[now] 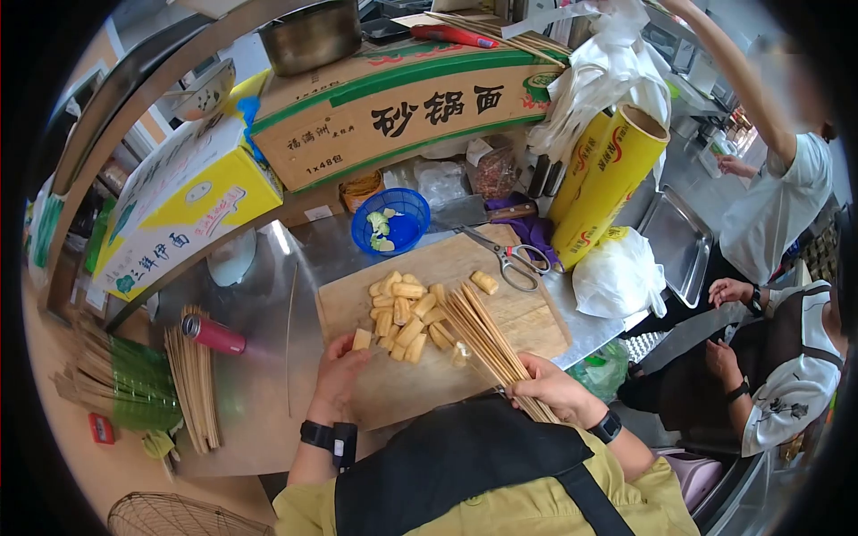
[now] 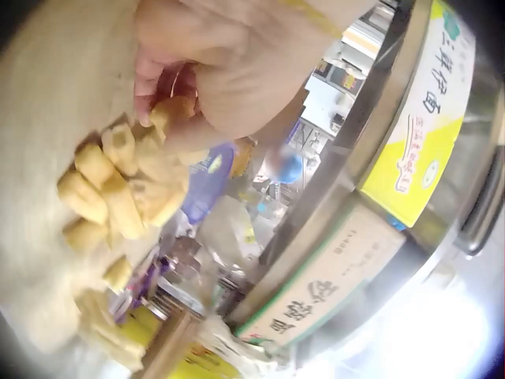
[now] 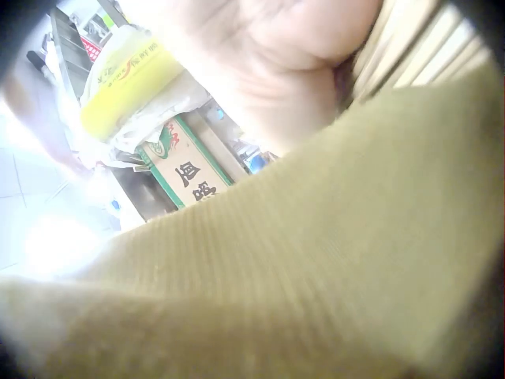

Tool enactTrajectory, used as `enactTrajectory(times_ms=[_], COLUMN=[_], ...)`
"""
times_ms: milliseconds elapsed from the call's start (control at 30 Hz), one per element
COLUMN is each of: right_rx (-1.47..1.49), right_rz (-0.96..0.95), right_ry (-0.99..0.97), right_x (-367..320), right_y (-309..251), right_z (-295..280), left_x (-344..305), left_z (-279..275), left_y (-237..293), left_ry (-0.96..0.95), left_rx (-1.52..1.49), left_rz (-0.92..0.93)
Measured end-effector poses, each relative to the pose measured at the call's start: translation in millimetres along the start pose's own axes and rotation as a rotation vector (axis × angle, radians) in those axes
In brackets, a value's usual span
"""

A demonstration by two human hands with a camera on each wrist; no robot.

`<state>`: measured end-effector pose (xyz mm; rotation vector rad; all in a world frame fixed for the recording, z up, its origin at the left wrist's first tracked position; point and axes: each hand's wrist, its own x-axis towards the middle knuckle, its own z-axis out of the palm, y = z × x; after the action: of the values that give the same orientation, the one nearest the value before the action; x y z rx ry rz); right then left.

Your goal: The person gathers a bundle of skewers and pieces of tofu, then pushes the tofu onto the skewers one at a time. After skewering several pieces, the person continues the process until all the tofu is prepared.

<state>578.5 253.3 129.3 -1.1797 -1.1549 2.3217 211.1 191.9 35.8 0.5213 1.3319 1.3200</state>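
Observation:
My left hand (image 1: 342, 373) pinches a short pale-yellow food piece (image 1: 361, 339) at the left edge of the wooden cutting board (image 1: 357, 308). In the left wrist view, the thumb and fingers close around that piece (image 2: 170, 114). A pile of similar pieces (image 1: 408, 314) lies mid-board, one stray piece (image 1: 484, 282) apart from it. My right hand (image 1: 559, 389) grips a bundle of wooden skewers (image 1: 487, 335), which slants over the board towards the pile. A small pale bit (image 1: 460, 355) shows beside the bundle. The sleeve covers much of the right wrist view.
Scissors (image 1: 508, 257) and a cleaver (image 1: 460, 213) lie at the board's far edge, near a blue basket (image 1: 393, 241). More skewers (image 1: 192, 384) and a red can (image 1: 214, 336) stand left. Yellow film rolls (image 1: 617, 179) and a white bag (image 1: 617, 277) are right; people (image 1: 769, 384) beyond.

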Motion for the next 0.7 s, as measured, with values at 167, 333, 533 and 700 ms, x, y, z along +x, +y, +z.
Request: enactTrajectory(times_ms=[167, 333, 533, 700], right_rx=[-0.037, 0.0, 0.031, -0.009], right_rz=[0.001, -0.003, -0.044, -0.082], right_ry=[-0.022, -0.013, 0.031, 0.071], right_x=[0.3, -10.7, -15.1, -15.4], right_y=[0.1, -5.0, -1.1, -1.2], right_z=[5.0, 3.6, 0.3, -0.3], left_x=[-26.0, -21.7, -13.5, -4.8], left_z=[71.4, 104.6, 119.4, 128.1], left_y=[41.5, 38.6, 34.1, 31.5], left_ry=[-0.181, -0.199, -0.351, -0.378], left_rx=[-0.307, -0.345, -0.374, -0.409], left_rz=[0.013, -0.05, -0.117, -0.101])
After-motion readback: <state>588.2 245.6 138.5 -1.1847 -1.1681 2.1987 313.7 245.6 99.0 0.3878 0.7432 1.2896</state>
